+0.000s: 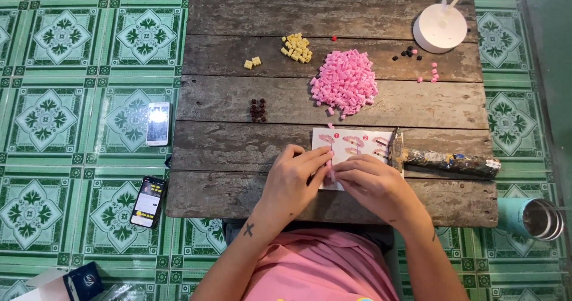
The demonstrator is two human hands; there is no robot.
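Note:
My left hand (293, 179) and my right hand (374, 185) meet over a white instruction sheet (351, 144) at the near edge of a worn wooden table (238, 98). Together the fingertips pinch a small stack of pink bricks (329, 168). A heap of pink bricks (345, 83) lies just beyond the sheet. Farther back sit a cluster of yellow bricks (297, 47), two loose yellow bricks (252, 63) and a little group of dark brown bricks (258, 109).
A white round lamp base (440, 28) stands at the back right, with a few black bricks (407, 53) and pink bricks (432, 74) near it. A crumpled wrapper (450, 162) lies right of the sheet. Two phones (158, 123) (148, 201) and a teal cup (530, 217) rest on the green tiled floor.

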